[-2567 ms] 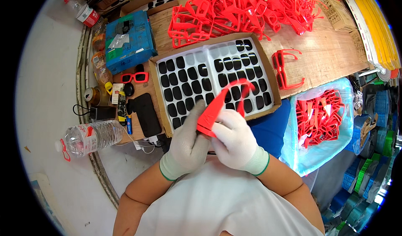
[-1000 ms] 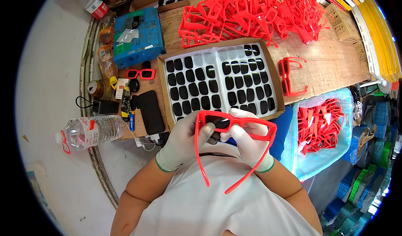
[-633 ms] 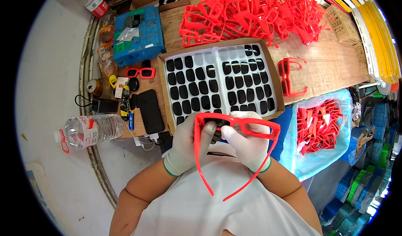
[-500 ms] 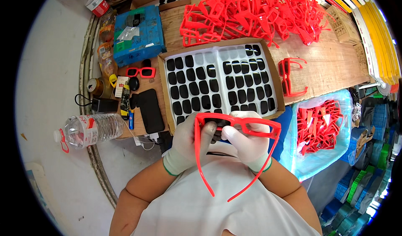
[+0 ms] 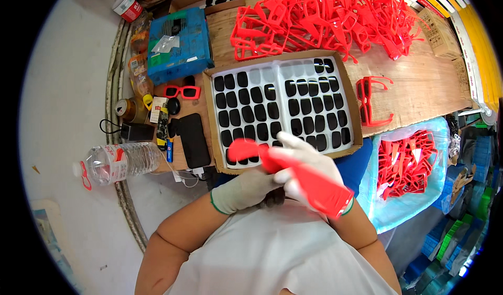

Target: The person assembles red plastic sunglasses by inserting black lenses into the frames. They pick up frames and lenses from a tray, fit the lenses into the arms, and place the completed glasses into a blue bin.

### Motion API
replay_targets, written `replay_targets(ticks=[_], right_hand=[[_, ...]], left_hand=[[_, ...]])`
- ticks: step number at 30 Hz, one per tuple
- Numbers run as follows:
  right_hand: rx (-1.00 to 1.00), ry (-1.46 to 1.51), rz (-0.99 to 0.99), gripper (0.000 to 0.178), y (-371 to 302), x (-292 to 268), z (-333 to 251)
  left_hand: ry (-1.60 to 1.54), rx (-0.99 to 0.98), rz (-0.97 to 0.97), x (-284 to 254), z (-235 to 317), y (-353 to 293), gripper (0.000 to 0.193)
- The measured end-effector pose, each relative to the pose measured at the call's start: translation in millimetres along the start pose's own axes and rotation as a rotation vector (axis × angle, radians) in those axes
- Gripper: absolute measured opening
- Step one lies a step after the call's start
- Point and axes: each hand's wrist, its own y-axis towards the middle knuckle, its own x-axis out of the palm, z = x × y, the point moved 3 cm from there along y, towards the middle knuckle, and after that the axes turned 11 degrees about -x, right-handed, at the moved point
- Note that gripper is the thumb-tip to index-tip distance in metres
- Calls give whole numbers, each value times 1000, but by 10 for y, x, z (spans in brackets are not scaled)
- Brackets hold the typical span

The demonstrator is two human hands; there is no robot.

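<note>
A red glasses frame (image 5: 319,187), smeared by motion, is turned edge-on in front of my chest. My right hand (image 5: 309,161), in a whitish glove, is closed on it from behind, with some fingers raised. Close against its lower left side is my left hand (image 5: 245,190), in a greyer glove, with curled fingers; whatever they hold is hidden. Just beyond both hands lies a cardboard box (image 5: 208,104) with a white tray of dark lenses (image 5: 261,113) in rows. Several tray pockets at the far side hold no dark lens.
A heap of red frames (image 5: 319,17) covers the far table. Red sunglasses (image 5: 365,101) lie right of the box, another pair (image 5: 182,92) left. A blue-lined bin (image 5: 374,206) of red frames stands right. Left are a phone (image 5: 193,140), large bottle (image 5: 123,163) and blue box (image 5: 181,46).
The glasses frame has swung from facing me with temples down to edge-on, slanting down to the right. My left hand has dropped lower; my right hand has opened its upper fingers somewhat.
</note>
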Motion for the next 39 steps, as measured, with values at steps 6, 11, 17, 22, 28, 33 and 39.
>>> replay_targets(ticks=[6, 11, 17, 22, 28, 33, 39], right_hand=[[324, 153, 579, 25, -367, -325, 263], [436, 753, 593, 77, -311, -304, 261], [342, 1345, 537, 106, -264, -314, 244], [463, 1318, 543, 97, -133, -336, 186], [416, 1316, 598, 88, -148, -207, 114], [367, 945, 528, 82, -228, -186, 5], [369, 661, 406, 80, -125, 56, -76]], left_hand=[[604, 321, 936, -986, 700, 347, 37], [991, 194, 1511, -1767, 1171, 941, 51], [1002, 178, 1509, -1805, 1243, 1092, 51], [1131, 135, 1496, -1688, 1326, 1114, 48], [995, 211, 1425, -1626, 1414, 1068, 34], [776, 608, 1126, -1102, 1157, 676, 26], [-153, 548, 192, -366, 527, -119, 28]])
